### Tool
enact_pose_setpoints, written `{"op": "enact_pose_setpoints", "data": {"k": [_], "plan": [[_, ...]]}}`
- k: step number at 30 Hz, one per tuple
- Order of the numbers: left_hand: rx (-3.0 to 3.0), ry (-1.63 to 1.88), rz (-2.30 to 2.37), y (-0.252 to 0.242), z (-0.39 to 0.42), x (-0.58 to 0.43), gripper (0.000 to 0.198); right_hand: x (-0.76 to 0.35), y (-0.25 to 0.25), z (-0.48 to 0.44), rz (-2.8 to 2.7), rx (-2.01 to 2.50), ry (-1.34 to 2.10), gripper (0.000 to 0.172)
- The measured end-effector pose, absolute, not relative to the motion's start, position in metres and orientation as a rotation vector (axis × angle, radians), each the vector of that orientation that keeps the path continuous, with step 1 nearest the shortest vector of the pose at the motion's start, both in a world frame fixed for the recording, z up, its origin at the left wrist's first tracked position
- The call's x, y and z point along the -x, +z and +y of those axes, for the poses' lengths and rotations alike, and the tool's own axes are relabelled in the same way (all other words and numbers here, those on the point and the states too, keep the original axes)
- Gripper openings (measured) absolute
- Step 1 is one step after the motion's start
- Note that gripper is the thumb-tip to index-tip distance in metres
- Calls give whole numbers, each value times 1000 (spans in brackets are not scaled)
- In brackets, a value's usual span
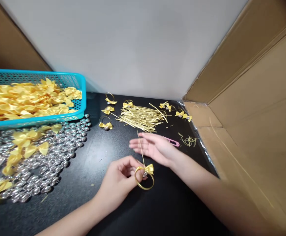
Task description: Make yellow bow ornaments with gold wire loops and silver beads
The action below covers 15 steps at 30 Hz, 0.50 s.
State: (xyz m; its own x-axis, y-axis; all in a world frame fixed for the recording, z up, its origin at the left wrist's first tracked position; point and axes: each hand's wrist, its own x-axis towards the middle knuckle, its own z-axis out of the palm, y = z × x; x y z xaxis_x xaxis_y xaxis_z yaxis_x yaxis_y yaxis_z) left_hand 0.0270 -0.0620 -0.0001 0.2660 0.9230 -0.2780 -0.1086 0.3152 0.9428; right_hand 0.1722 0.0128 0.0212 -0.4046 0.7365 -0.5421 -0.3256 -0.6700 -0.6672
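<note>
My left hand (125,175) pinches a gold ring (145,188) together with a yellow satin bow (149,169) and a silver bead (145,174) at its top. A thin gold tie (141,147) rises from the bow toward the far side. Beside that tie is my right hand (155,147), its fingers stretched out and the palm turned inward. Nothing is gripped in the right hand; whether it touches the tie I cannot tell. Just behind it lies a pink-handled tool (173,142), partly hidden by the hand.
A blue basket (84,95) of yellow bows stands at the left. Silver beads (38,177) and loose bows spread before it. A pile of gold ties (143,118) lies at the back, with several bow rings (105,125) around it. Tie scraps (189,141) lie right. Cardboard walls (261,82) flank the table.
</note>
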Motion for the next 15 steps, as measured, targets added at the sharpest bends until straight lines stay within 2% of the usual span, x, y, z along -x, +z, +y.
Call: {"op": "enact_pose_setpoints", "data": {"k": [2,4,10,13,15], "plan": [[-1000,850,1072,0,-67,-28,27,-166,37,38,-631,1200,2015,30],[-980,837,1104,-3,-68,-28,27,-164,53,64,-666,1208,1927,30],[-872,873,1198,-9,-60,-26,23,-169,78,86,-909,1184,1745,19],[-823,893,1179,-5,-56,-27,18,-175,69,64,-1336,1163,1694,14],[-791,915,1167,-2,-53,-27,17,-181,60,46,-1690,1052,1748,5]]}}
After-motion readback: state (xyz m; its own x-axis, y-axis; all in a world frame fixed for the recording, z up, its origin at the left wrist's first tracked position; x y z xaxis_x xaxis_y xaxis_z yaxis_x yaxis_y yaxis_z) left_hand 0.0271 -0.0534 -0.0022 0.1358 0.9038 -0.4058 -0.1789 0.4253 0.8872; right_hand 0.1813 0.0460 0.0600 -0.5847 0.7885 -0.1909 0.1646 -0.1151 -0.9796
